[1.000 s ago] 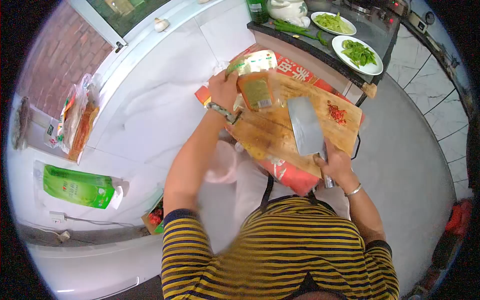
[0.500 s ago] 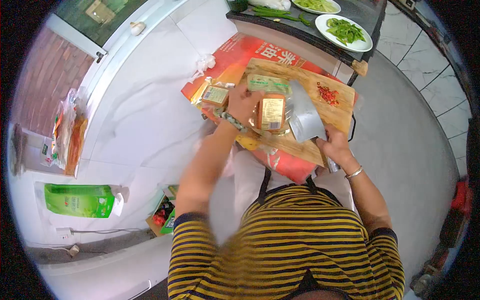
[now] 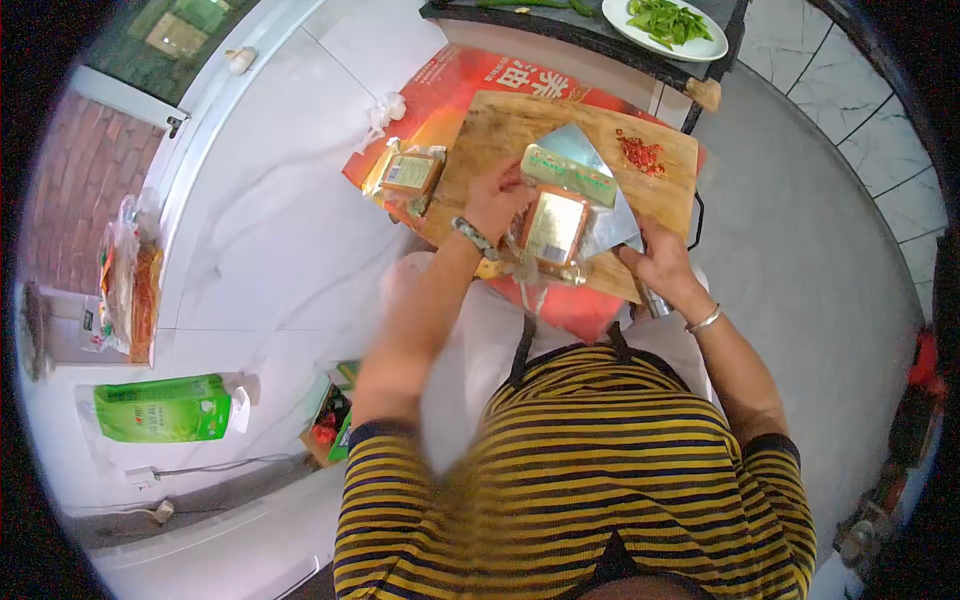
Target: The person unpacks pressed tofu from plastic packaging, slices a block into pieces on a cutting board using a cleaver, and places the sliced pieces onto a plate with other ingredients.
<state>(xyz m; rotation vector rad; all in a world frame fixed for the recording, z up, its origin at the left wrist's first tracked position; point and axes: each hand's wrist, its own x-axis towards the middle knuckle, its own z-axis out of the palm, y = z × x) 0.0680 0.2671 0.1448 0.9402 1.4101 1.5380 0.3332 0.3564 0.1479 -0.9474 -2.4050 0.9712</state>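
Note:
My left hand is closed on the left edge of a clear plastic package. The package holds an orange-brown block with a pale label and has a green-printed top flap. It is tilted and lies partly over the blade of a cleaver. My right hand is wrapped round the cleaver's handle, near the front right of a wooden cutting board. Chopped red chili sits at the board's far right. A second similar package rests beyond the board's left edge.
Under the board is a red printed sheet or box. A dark counter behind carries a white plate of sliced green peppers. A green pouch lies at the left, near a carton. Garlic sits on a ledge.
My left hand has moved away from the second package. The held package has turned and now overlaps the cleaver blade. My right hand stays on the handle. The whole view has shifted slightly.

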